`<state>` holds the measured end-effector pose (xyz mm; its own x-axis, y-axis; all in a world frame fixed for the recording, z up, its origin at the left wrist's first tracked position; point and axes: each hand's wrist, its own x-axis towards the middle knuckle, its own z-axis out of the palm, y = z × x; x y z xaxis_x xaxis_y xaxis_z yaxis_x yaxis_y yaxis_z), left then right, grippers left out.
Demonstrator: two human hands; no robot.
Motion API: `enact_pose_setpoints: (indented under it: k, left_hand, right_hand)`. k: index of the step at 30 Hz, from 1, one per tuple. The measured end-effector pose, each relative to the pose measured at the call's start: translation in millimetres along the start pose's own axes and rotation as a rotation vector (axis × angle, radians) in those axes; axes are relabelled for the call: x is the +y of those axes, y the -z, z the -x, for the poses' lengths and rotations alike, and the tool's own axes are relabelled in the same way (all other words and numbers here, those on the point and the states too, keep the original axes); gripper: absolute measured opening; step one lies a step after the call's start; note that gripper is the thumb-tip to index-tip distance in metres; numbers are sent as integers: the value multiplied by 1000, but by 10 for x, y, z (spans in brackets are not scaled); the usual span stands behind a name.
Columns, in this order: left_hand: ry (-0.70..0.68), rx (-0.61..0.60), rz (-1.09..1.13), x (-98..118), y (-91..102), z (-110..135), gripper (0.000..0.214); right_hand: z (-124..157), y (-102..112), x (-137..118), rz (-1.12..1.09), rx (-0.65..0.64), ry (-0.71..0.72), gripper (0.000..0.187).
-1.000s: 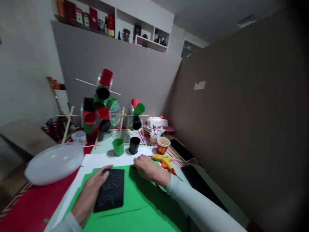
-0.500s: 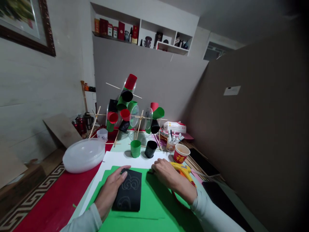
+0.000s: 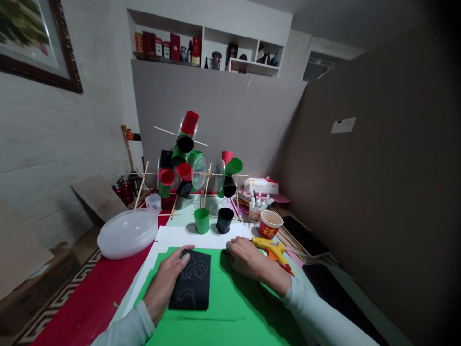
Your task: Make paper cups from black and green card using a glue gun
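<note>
My left hand [image 3: 169, 271] grips a folded piece of black paper [image 3: 196, 276] at its left edge, the thumb on top and the fingers at its side. Pale curved lines are drawn on the paper. Over green sheets [image 3: 212, 331], my right hand [image 3: 245, 257] is closed, fingers pressed together and pointing left. A small dark bit shows at its fingertips, too hidden to name. Just right of that hand lies a yellow hot glue gun [image 3: 273, 249], partly behind the wrist. Ahead stand a green paper cup [image 3: 202, 221] and a black paper cup [image 3: 225, 221].
Behind the cups rises a stick frame [image 3: 208, 180] carrying discs with red, green and black cups [image 3: 189, 123]. On the left sits a stack of translucent lids [image 3: 127, 233]. A red-and-white cup [image 3: 270, 225] and a cup of pens [image 3: 255, 212] stand at right.
The view has shifted slightly. My right hand remains closed near the same spot, with more of the glue gun showing beside it. The left hand keeps its grip on the black paper.
</note>
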<state>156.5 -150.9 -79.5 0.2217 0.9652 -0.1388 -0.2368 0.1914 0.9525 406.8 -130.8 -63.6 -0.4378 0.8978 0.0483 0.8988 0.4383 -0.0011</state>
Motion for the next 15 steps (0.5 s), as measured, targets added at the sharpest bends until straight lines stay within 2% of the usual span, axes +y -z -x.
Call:
enact_pose_setpoints:
  k: [2, 5, 8, 10, 12, 13, 15]
  left_hand:
    - [7, 16, -3, 23, -12, 11, 35]
    - [23, 32, 5, 61, -32, 38, 35]
    - [44, 39, 25, 94, -50, 51, 35]
    - [55, 49, 41, 111, -61, 55, 34]
    - [59, 60, 59, 129, -78, 68, 37]
    - [59, 63, 68, 139, -93, 80, 42]
    - [57, 65, 83, 166, -137, 121, 59]
  right_hand:
    - [30, 151, -38, -55, -22, -31, 33]
    - [210, 539, -37, -172, -63, -48, 26]
    - [590, 980, -20, -333, -156, 40, 9]
    - [901, 1178, -49, -493, -325, 205, 10]
    - [1174, 1233, -112, -834, -544, 534, 10]
    - [1272, 1208, -149, -922, -549, 601, 17]
    - [1361, 1084, -223, -1017, -445, 555, 25]
